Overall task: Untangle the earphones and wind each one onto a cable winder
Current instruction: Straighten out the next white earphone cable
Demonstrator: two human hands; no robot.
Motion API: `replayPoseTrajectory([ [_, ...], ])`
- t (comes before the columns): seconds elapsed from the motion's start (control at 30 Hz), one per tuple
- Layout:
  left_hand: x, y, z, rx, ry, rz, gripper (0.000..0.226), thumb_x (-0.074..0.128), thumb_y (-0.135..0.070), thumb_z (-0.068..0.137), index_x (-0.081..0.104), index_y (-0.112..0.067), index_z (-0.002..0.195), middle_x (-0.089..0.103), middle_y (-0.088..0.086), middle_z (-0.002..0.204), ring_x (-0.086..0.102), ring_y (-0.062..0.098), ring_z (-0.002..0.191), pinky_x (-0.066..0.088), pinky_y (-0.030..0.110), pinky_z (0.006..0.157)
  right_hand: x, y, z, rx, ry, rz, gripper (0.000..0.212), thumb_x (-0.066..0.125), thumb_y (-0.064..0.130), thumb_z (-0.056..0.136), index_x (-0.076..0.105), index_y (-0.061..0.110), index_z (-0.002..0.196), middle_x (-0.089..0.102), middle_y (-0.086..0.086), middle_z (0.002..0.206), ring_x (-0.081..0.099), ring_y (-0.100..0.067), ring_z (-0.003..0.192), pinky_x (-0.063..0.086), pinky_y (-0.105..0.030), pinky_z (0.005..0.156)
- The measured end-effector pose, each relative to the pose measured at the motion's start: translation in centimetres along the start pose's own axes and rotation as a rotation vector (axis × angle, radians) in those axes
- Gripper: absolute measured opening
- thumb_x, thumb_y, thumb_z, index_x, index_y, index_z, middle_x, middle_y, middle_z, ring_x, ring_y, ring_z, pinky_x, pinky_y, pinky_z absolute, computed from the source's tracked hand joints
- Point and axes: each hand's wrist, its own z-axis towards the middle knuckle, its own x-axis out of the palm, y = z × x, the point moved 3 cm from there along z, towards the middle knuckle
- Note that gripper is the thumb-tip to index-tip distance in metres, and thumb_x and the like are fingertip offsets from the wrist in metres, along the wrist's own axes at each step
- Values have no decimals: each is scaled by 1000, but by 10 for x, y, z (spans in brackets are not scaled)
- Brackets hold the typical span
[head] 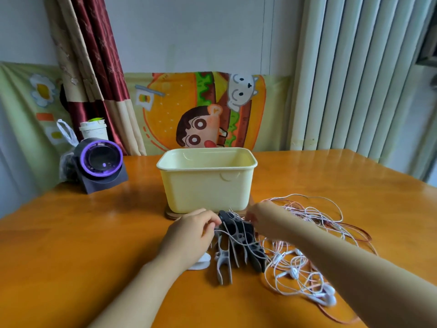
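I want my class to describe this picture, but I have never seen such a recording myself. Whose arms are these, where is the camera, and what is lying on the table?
There is no machine here: a person works with bare hands, and the one camera sits on their head, looking forward and down. That is why the arms reach in from the bottom edge. The left hand and right hand meet at a pile of grey and black winders, with thin cables draped over it. Whether the fingertips pinch a cable or a winder is too small to tell. Right of the pile lies a tangle of white earphones. Behind the pile stands a yellow tub on the orange table. At the far left stands a purple-ringed device.
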Motion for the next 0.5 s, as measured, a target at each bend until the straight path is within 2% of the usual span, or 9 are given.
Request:
replayPoseTrajectory([
  [0.07, -4, -3, -1, -4, -9, -1, 21, 50, -18, 97, 67, -30, 99, 61, -22, 97, 59, 4, 92, 52, 28, 80, -8, 0, 4, -4, -60, -9, 23, 50, 9, 93, 68, 13, 108, 68, -7, 105, 62, -20, 87, 50, -25, 74],
  [0.13, -9, -6, -1, -15, -21, -32, 21, 50, -17, 97, 66, -30, 100, 62, -20, 99, 59, 3, 90, 52, 30, 80, -24, 1, 3, -35, -135, 8, 24, 50, 10, 94, 68, 13, 108, 69, -5, 105, 62, -19, 88, 50, -25, 76],
  [0.2, -18, -10, 5, -21, -55, -80, 22, 52, -14, 97, 63, -29, 110, 59, -18, 107, 57, 3, 99, 51, 24, 85, -51, 4, -3, -71, -289, 55, 23, 51, 14, 95, 68, 16, 110, 69, -3, 104, 61, -18, 86, 52, -29, 76],
  [0.27, -32, -18, 18, -24, -134, -154, 37, 57, -12, 94, 53, -27, 128, 49, -16, 121, 50, 6, 115, 40, 17, 94, -82, 11, -11, -127, -472, 67, 20, 53, 20, 95, 68, 20, 108, 69, -1, 101, 54, -16, 86, 47, -30, 71],
  [0.33, -51, -35, 36, -2, -206, -240, 56, 64, -13, 91, 42, -26, 140, 43, -15, 128, 40, 6, 124, 31, 17, 100, -113, 24, -20, -216, -590, 83, 19, 54, 22, 95, 69, 21, 107, 69, 2, 98, 53, -17, 91, 41, -28, 70],
  [0.37, -61, -45, 46, 9, -203, -288, 62, 67, -15, 89, 38, -27, 143, 43, -15, 130, 38, 3, 124, 31, 15, 99, -128, 33, -24, -265, -615, 123, 19, 54, 20, 95, 69, 19, 107, 68, 4, 97, 56, -16, 92, 40, -26, 70],
  [0.43, -74, -65, 66, 20, -104, -402, 67, 69, -22, 88, 34, -32, 145, 48, -17, 131, 42, -1, 120, 41, 11, 88, -152, 48, -31, -337, -598, 241, 20, 54, 16, 95, 69, 16, 108, 64, 7, 93, 60, -11, 80, 40, -22, 67],
  [0.47, -78, -71, 73, 16, -49, -455, 64, 69, -28, 88, 36, -34, 143, 54, -18, 128, 48, -1, 118, 47, 15, 84, -160, 53, -32, -361, -579, 291, 19, 54, 16, 95, 69, 17, 107, 63, 8, 93, 60, -8, 72, 42, -20, 63],
  [0.5, -82, -75, 82, 13, -21, -489, 57, 69, -34, 87, 42, -37, 137, 61, -17, 121, 54, 3, 116, 52, 27, 87, -167, 58, -33, -382, -574, 316, 19, 54, 17, 95, 69, 19, 107, 63, 8, 94, 58, -4, 66, 43, -16, 58],
])
